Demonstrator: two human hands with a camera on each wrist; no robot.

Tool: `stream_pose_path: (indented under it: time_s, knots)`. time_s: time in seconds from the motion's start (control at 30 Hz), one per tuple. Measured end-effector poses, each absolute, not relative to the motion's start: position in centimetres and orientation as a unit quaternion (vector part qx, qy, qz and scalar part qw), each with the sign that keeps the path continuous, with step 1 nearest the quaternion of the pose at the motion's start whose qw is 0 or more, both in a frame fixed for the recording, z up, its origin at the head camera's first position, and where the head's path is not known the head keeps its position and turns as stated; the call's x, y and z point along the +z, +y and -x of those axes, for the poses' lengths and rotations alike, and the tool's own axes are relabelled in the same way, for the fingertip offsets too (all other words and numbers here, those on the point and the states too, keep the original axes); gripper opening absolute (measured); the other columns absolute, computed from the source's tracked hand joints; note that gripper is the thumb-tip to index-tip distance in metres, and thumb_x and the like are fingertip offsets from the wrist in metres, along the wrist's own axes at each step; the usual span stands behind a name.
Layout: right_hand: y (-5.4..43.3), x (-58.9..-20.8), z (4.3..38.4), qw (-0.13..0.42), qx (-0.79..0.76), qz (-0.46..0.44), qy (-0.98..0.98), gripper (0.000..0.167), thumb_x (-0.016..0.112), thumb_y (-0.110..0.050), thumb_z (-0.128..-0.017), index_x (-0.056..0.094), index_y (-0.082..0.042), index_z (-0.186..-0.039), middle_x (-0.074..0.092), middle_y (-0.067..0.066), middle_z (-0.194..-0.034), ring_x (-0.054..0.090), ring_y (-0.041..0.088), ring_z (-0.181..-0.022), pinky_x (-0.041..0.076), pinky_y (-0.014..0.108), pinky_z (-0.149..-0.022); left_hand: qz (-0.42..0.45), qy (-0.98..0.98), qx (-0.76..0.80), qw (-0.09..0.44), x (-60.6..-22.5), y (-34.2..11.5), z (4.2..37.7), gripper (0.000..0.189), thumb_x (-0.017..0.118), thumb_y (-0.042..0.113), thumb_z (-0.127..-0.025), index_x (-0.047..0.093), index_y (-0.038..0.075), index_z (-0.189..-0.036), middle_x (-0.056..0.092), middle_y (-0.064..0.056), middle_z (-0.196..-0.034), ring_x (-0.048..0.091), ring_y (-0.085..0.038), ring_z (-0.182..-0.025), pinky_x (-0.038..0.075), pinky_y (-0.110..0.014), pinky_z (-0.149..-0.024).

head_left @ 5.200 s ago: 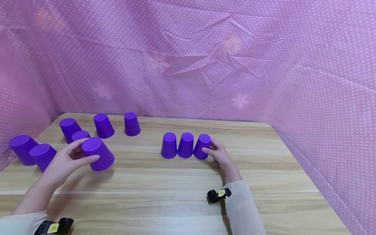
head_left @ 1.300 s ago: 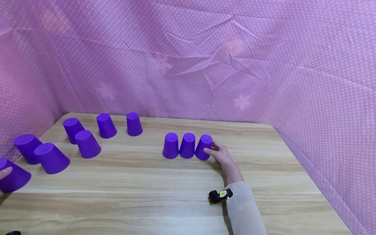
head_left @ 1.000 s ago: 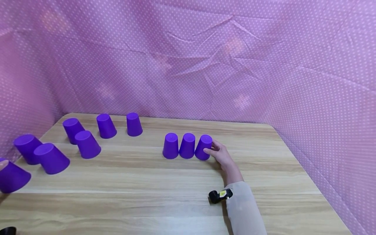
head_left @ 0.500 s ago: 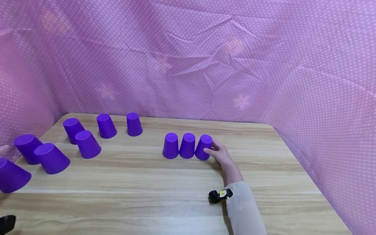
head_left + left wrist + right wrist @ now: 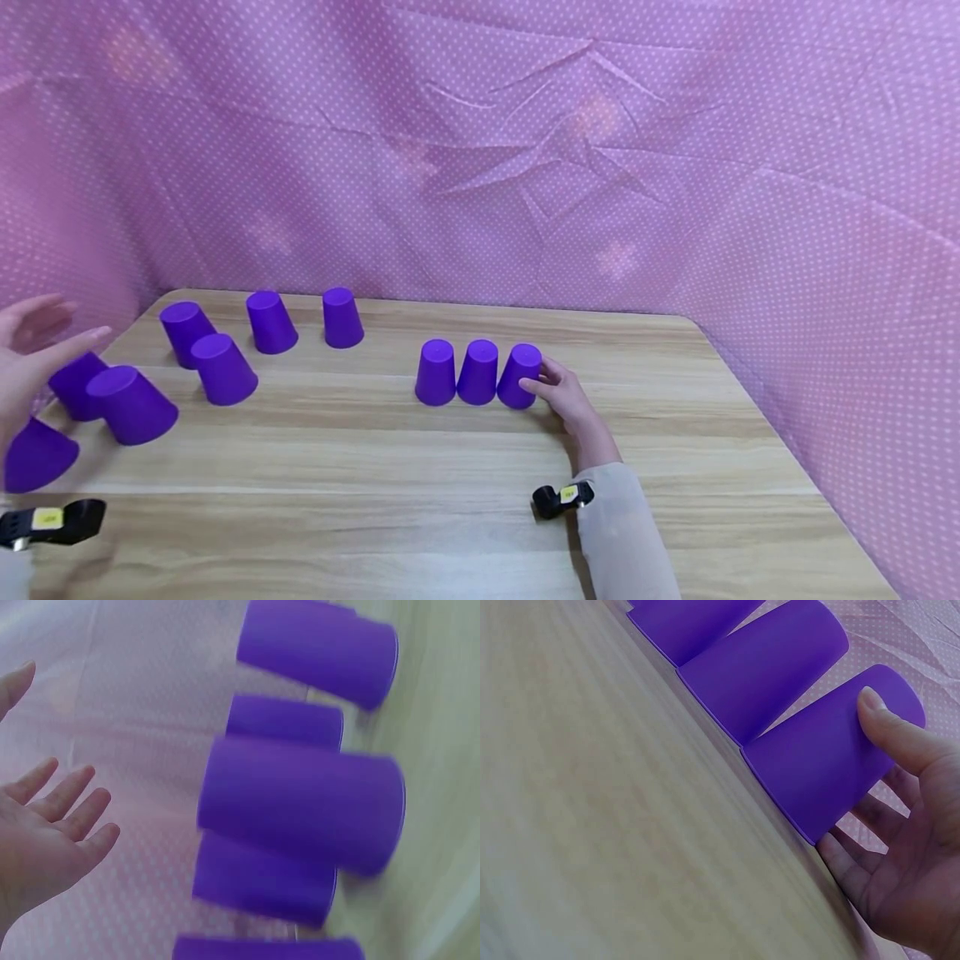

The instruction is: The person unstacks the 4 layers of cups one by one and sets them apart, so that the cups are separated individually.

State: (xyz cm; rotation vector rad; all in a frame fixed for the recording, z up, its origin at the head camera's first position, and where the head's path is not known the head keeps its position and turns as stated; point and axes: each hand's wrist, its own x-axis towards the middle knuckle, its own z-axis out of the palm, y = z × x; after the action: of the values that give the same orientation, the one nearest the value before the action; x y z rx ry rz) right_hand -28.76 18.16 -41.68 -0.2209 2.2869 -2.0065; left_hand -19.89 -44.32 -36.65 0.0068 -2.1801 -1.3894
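My right hand [image 5: 567, 400] holds the rightmost of three purple upside-down cups, the end cup [image 5: 516, 387], with the thumb on its near side and the fingers round behind. Close to its left stand the middle cup [image 5: 477, 379] and the left cup [image 5: 436, 379], in one row. At the left edge of the head view, my left hand [image 5: 26, 358] hovers with spread fingers, holding nothing. It partly hides a near-left cup [image 5: 45, 458] and a far-left cup [image 5: 77, 390]. In the left wrist view, its palm and fingers show apart from the cups.
More upside-down cups stand scattered on the left of the wooden table [image 5: 337, 517], among them a front cup [image 5: 135, 408], an inner cup [image 5: 225, 371] and a back cup [image 5: 343, 321]. A pink dotted cloth [image 5: 480, 167] hangs behind and beside the table.
The cup my left hand held earlier now stands at the near left. That hand has let go, risen and come back into view. My right hand stays on its cup.
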Motion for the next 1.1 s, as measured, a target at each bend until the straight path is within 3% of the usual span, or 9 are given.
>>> stream_pose_path:
  time_s: [0.03,0.27,0.4,0.57,0.8,1.1]
  knots:
    - [18.2,-41.7,28.8,0.045,-0.656,0.073,0.749,0.057,0.068,-0.013,-0.074,0.044,-0.007,-0.126,0.051,0.015,-0.117,0.045,0.028,-0.108,0.03,0.038,-0.095,-0.036,-0.775,-0.57,0.27,-37.1,-44.7,20.8,0.067,0.064,-0.002,-0.074,0.036,0.021,-0.13,0.044,0.011,-0.124,0.037,0.001,-0.111,0.03,-0.003,-0.082]
    - [18.2,-41.7,28.8,0.052,-0.651,0.071,0.754,0.057,0.068,-0.016,-0.074,0.045,-0.01,-0.126,0.05,0.012,-0.119,0.043,0.027,-0.11,0.03,0.037,-0.096,-0.036,-0.78,-0.586,0.217,-33.4,-37.8,20.6,0.062,0.063,0.004,-0.078,0.035,0.021,-0.131,0.045,0.011,-0.12,0.04,0.0,-0.105,0.032,-0.004,-0.078]
    - [18.3,-41.5,28.8,0.054,-0.65,0.065,0.755,0.057,0.068,-0.017,-0.074,0.045,-0.011,-0.126,0.049,0.011,-0.12,0.042,0.026,-0.111,0.029,0.036,-0.096,-0.016,-0.79,-0.573,0.218,-35.6,-38.3,23.4,0.061,0.064,0.008,-0.078,0.037,0.024,-0.13,0.044,0.009,-0.125,0.037,-0.006,-0.111,0.032,-0.006,-0.08]
    - [18.4,-41.4,28.7,0.053,-0.65,0.065,0.755,0.056,0.068,-0.015,-0.074,0.045,-0.009,-0.125,0.049,0.012,-0.12,0.042,0.027,-0.111,0.029,0.037,-0.096,0.042,-0.735,-0.645,0.203,-37.1,-37.5,25.7,0.061,0.064,0.0,-0.076,0.04,0.017,-0.128,0.044,0.002,-0.126,0.036,-0.012,-0.114,0.035,-0.009,-0.079]
    - [18.6,-41.3,28.7,0.057,-0.654,0.071,0.751,0.055,0.067,-0.012,-0.075,0.044,-0.007,-0.125,0.047,0.015,-0.121,0.041,0.029,-0.112,0.028,0.04,-0.096,0.086,-0.699,-0.69,0.165,-33.8,-30.2,23.6,0.057,0.061,0.0,-0.078,0.039,0.014,-0.128,0.046,0.004,-0.124,0.033,-0.008,-0.117,0.021,-0.014,-0.095]
    - [18.7,-41.3,28.7,0.061,-0.652,0.075,0.752,0.057,0.068,-0.015,-0.074,0.044,-0.008,-0.126,0.048,0.014,-0.12,0.041,0.028,-0.111,0.029,0.038,-0.096,0.09,-0.75,-0.639,0.143,-32.2,-23.3,22.4,0.056,0.062,0.009,-0.079,0.037,0.012,-0.129,0.043,0.0,-0.126,0.033,-0.013,-0.117,0.02,-0.026,-0.1]
